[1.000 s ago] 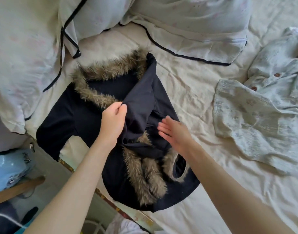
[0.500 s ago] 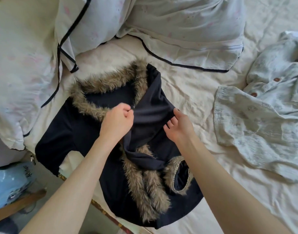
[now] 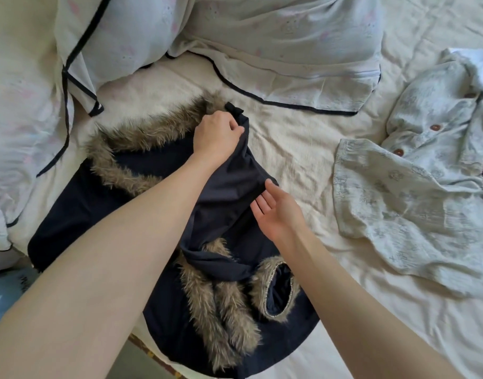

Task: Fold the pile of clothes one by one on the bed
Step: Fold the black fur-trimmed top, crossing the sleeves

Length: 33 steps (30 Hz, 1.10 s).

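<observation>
Cream sheets cover the bed [image 3: 303,149], with pillows [image 3: 275,45] at its head and a pale buttoned shirt [image 3: 415,198] lying right. From my head view, the navy fur-trimmed coat [image 3: 79,214] lies at the bed's near edge. My left hand [image 3: 217,135] grips its dark fabric with curled fingers, and my right hand [image 3: 275,212] touches the fold, fingers loosely straight.

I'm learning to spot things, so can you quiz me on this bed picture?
1. True or false: the left hand grips the dark fur-trimmed coat.
2. What lies to the right of the coat? A) a pale buttoned shirt B) a red towel C) a shoe
3. Fill in: the right hand has its fingers ____ beside the coat's fabric.

Key: 1 true; 2 A; 3 straight.
</observation>
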Each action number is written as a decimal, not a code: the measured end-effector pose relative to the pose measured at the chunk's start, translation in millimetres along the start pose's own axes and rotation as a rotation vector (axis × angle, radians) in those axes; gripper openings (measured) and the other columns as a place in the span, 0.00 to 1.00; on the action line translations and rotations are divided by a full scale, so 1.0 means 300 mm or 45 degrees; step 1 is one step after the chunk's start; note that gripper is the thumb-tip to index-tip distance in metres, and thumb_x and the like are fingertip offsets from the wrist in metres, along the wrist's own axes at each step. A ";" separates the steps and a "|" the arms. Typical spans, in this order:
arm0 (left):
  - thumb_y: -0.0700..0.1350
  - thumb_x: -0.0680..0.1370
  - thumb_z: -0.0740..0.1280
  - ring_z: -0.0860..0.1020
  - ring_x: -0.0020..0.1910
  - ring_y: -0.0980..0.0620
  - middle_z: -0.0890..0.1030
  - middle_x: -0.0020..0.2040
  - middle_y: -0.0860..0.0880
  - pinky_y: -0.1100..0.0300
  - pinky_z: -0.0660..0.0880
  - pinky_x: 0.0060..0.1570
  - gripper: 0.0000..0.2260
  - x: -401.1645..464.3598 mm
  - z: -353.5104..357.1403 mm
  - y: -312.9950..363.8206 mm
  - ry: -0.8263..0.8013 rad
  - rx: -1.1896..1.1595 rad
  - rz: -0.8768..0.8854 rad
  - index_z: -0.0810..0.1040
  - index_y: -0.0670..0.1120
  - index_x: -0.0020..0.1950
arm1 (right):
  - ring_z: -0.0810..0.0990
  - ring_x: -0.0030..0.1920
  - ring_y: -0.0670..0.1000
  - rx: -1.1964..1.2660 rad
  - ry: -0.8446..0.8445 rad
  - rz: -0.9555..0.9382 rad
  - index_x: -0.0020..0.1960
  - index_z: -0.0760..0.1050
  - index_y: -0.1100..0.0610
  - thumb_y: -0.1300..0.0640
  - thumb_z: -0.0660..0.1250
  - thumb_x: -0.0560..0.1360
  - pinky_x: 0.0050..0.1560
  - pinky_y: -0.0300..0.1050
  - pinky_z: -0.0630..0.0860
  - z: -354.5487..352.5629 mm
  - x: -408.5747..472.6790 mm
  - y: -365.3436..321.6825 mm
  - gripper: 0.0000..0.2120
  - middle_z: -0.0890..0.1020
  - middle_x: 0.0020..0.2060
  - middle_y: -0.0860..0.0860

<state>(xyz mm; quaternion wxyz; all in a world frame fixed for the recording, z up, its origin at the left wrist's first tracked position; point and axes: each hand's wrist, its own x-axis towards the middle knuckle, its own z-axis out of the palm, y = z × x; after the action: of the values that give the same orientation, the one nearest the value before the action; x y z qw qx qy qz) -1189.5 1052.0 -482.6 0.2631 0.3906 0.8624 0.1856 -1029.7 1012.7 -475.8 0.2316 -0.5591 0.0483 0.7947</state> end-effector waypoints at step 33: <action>0.49 0.79 0.64 0.79 0.45 0.58 0.81 0.46 0.55 0.62 0.76 0.48 0.02 -0.920 0.086 -0.261 -0.357 -0.940 -0.821 0.75 0.54 0.48 | 0.76 0.49 0.44 -2.297 -0.371 -0.382 0.64 0.75 0.54 0.59 0.63 0.79 0.48 0.24 0.68 -0.351 -0.296 0.269 0.14 0.77 0.53 0.47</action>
<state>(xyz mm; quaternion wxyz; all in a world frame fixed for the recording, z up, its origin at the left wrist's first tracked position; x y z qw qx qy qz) -1065.6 792.9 -458.9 0.5407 0.0067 0.7723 0.3332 -948.9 877.8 -448.5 -0.1871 -0.4228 -0.6912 0.5554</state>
